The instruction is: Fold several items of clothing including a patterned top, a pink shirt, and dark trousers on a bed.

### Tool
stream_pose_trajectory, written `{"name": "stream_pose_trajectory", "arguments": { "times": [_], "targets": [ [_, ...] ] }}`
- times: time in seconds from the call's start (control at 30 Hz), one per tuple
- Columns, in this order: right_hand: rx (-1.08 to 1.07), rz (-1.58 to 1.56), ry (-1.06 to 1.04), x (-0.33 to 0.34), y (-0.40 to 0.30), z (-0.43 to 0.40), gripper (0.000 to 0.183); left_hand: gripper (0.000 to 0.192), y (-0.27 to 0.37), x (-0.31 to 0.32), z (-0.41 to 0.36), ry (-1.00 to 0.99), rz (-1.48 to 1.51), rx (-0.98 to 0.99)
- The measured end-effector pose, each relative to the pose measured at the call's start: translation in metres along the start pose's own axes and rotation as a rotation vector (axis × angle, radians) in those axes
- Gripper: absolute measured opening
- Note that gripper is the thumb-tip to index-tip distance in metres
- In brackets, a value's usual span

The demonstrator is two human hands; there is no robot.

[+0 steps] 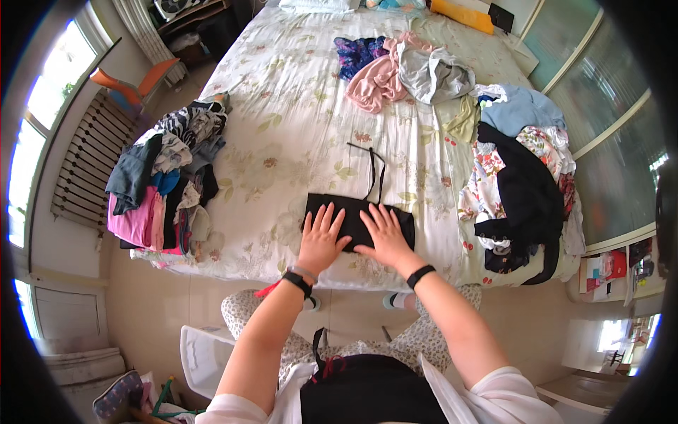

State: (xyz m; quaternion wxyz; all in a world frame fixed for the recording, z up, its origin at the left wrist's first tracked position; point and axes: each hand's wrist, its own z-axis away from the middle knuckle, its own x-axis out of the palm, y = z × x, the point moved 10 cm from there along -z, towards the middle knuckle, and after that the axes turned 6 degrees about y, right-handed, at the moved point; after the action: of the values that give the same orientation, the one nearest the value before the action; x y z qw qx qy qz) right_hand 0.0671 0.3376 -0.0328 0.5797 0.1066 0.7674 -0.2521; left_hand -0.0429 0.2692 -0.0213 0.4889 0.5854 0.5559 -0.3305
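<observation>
A black strapped garment (354, 229) lies flat near the front edge of the bed, its thin straps stretching away over the floral bedsheet (275, 159). Upon its left part rests my left hand (322, 238), palm down with fingers spread. My right hand (385, 236) lies palm down on the right part, fingers also apart. Neither hand grips the cloth. Both thumbs point inward, close to each other. The fabric under my palms is hidden.
Piled clothes (169, 175) sit at the bed's left edge, and a heap with a black garment (529, 185) at the right. Farther back lie a pink garment (376, 82) and a grey one (434, 74). A white plastic container (204, 360) stands on the floor, lower left.
</observation>
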Motion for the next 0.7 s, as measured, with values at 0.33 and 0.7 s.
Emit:
{"name": "stream_pose_trajectory", "arguments": {
  "times": [0.33, 0.7],
  "targets": [
    [-0.108, -0.013, 0.122, -0.041, -0.005, 0.028, 0.079, 0.052, -0.013, -0.017, 0.051, -0.031, 0.532, -0.403],
    [-0.126, -0.728, 0.165, -0.052, -0.110, 0.013, 0.019, 0.030, -0.019, 0.046, 0.109, -0.067, 1.775, -1.262]
  ]
}}
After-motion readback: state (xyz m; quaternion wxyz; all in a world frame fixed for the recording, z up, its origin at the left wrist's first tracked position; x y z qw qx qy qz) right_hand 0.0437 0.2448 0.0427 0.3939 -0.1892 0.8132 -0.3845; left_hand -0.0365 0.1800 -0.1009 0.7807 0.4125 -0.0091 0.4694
